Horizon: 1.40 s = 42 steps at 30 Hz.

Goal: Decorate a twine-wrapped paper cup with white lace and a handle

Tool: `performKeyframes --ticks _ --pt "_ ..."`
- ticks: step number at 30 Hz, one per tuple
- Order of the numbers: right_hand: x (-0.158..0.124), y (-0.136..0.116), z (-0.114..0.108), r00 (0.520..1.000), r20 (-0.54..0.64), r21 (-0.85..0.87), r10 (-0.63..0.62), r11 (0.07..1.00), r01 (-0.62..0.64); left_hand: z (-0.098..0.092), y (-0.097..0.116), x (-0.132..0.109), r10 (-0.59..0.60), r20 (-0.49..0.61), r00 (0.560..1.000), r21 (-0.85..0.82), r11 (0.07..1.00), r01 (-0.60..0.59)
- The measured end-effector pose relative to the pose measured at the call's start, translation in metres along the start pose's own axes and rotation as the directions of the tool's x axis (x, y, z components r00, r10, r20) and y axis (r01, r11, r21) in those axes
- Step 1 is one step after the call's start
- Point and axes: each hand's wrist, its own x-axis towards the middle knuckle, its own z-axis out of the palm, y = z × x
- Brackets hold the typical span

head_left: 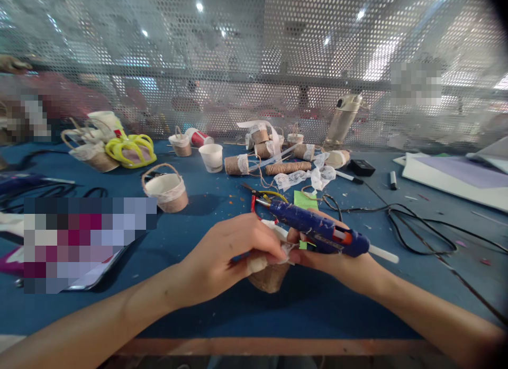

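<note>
My left hand [222, 258] is closed around a small twine-wrapped cup [270, 276] with white lace at its rim, held just above the blue table [206, 311]. My right hand [325, 255] grips a blue hot glue gun [317, 228] with a white glue stick sticking out behind; its nozzle points left over the cup. The right fingertips also pinch the lace beside my left fingers.
A finished little basket [166, 191] stands left of centre. Further back lie a white cup [211, 157], twine-wrapped rolls [238, 164], lace strips [301, 178], a green note [305, 199], a metal bottle [343, 123]. Black cables [416, 226] run right. A perforated screen [254, 51] closes the back.
</note>
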Motion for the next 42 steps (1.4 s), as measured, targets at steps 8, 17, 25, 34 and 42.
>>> performKeyframes --ticks 8,17,25,34,42 --pt "-0.001 0.000 0.001 0.999 0.020 0.019 0.035 0.999 -0.036 0.002 -0.003 -0.003 0.172 -0.012 0.985 0.072 0.983 -0.171" --pt "0.000 -0.002 0.001 0.999 -0.016 0.004 0.033 0.999 -0.032 0.003 -0.002 -0.001 0.223 -0.042 0.974 0.047 0.974 -0.221" --pt "0.000 -0.002 0.002 1.000 -0.003 0.002 0.025 1.000 -0.025 0.004 0.000 0.001 0.201 -0.035 0.979 0.058 0.978 -0.199" --pt "-0.003 0.002 0.000 0.998 0.045 0.099 0.039 0.994 -0.043 0.010 -0.003 -0.001 0.186 -0.046 0.981 0.102 0.978 -0.181" --pt "-0.002 0.005 -0.001 0.998 0.066 0.131 0.021 0.991 -0.029 0.010 -0.001 0.001 0.188 -0.049 0.981 0.173 0.969 -0.177"
